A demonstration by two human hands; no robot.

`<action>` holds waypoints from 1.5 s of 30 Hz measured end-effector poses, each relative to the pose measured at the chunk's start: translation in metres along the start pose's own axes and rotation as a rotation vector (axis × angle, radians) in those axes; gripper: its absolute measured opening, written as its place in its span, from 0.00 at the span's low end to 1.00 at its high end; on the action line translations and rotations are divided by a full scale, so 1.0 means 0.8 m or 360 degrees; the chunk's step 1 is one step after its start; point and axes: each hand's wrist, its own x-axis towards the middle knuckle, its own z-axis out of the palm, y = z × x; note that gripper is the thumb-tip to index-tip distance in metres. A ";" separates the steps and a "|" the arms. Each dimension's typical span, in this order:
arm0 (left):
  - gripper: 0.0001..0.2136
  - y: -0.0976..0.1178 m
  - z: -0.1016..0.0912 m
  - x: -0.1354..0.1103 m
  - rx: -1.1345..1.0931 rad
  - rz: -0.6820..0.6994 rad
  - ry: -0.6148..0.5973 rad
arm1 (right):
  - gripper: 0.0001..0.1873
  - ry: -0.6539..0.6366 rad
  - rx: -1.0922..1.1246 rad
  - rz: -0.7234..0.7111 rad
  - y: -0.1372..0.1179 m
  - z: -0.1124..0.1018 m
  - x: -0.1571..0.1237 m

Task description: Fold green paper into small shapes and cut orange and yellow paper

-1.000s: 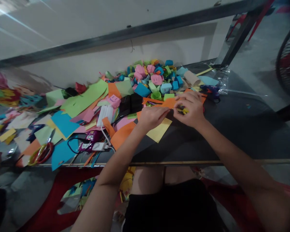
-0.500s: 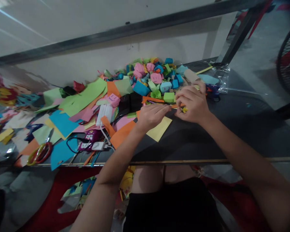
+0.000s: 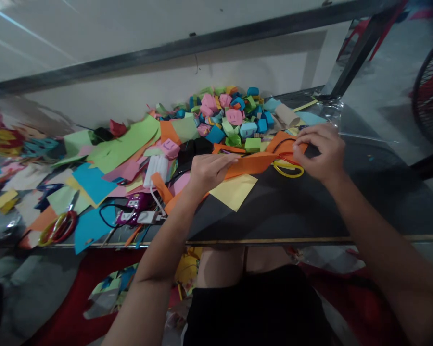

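Note:
My left hand (image 3: 210,171) lies with fingers stretched flat on the left end of an orange paper strip (image 3: 254,162), pressing it to the dark table (image 3: 296,206). My right hand (image 3: 319,151) pinches the strip's right end, fingers curled. Red-and-yellow-handled scissors (image 3: 287,165) lie on the table just under the strip, between both hands. A yellow paper square (image 3: 234,191) sits below the strip, next to my left wrist.
A heap of small folded paper boxes (image 3: 231,115) in pink, blue and green is piled behind the hands. Loose coloured sheets (image 3: 126,144), a white power strip (image 3: 157,168), a purple device with cables (image 3: 133,214) and more scissors (image 3: 57,228) cover the left. A fan (image 3: 431,81) stands at the right.
My hands have moved apart: the right hand shifted right and up, drawing the orange strip out long. The scissors now lie uncovered on the table.

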 end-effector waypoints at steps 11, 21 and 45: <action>0.35 -0.021 0.034 -0.013 -0.0733 -0.0736 0.0179 | 0.33 -0.0318 0.0773 0.0600 -0.054 0.056 -0.023; 0.22 -0.013 0.106 -0.029 -0.1711 -0.1564 -0.0063 | 0.39 -0.0292 0.0917 0.0840 -0.016 0.101 -0.019; 0.17 -0.070 0.099 -0.037 -0.1938 -0.1798 0.1049 | 0.29 -0.1026 0.1088 0.1427 0.010 0.061 -0.009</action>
